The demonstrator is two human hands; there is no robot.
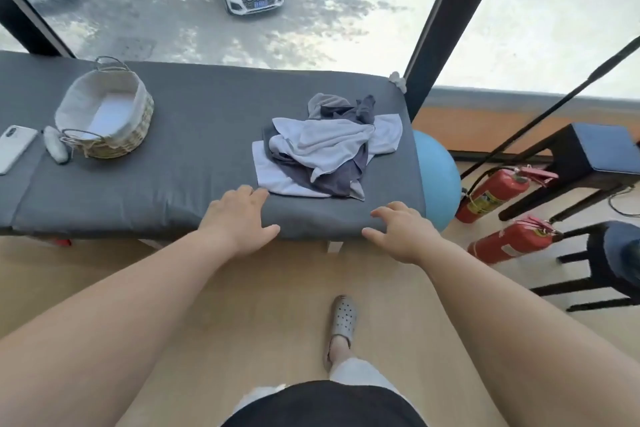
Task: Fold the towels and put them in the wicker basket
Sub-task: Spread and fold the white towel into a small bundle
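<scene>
Your left hand (pixel 239 218) and right hand (pixel 401 232) hovered, fingers released and empty, at the near edge of the bed (pixel 207 149), the heaped towels (pixel 325 152) just beyond, nearest your left, the basket (pixel 107 111) well off leftward.

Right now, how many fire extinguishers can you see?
2. The far fire extinguisher sits on the floor beside the blue exercise ball; the near fire extinguisher sits by the black stool. None seems hidden.

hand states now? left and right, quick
Left hand: open, holding nothing, fingertips by the towel pile.
Right hand: open, holding nothing, at the near edge of the padded table.
</scene>
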